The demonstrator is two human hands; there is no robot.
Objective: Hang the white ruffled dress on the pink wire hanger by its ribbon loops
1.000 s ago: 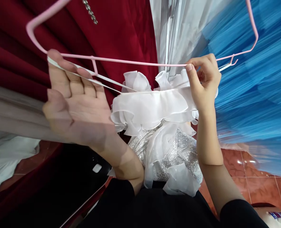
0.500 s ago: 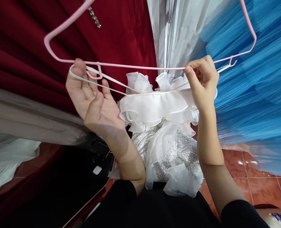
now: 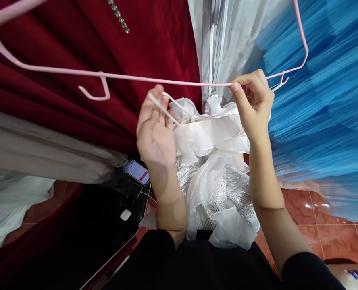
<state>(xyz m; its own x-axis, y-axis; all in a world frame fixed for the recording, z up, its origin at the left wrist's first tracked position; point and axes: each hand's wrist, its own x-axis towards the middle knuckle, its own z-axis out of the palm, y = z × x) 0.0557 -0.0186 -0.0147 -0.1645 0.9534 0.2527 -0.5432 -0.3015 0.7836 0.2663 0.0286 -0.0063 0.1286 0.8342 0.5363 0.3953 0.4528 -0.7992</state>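
A pink hanger (image 3: 179, 83) spans the top of the head view, its bottom bar pinched between the thumb and fingers of my right hand (image 3: 255, 105). Below the bar, my left hand (image 3: 157, 139) has a thin white dress strap (image 3: 163, 108) looped over its fingers, palm toward me. That strap runs down to a white dress (image 3: 211, 131) with ruffles at the top and silver sequins lower down. The hanger's left hook (image 3: 96, 97) carries nothing. At its right hook (image 3: 284, 81) another strap is caught, partly hidden behind my right hand.
Dark red fabric (image 3: 155, 44) hangs on the left and blue tulle (image 3: 327, 121) on the right, with grey-white cloth (image 3: 248, 28) between. A lit phone (image 3: 137, 172) and a small white case (image 3: 125, 215) lie on a black surface at lower left. A metal chain (image 3: 118, 16) dangles above.
The hanger has shifted left. My left hand has moved right, toward the dress, with the strap, which is now off the left hook. The phone has come into view.
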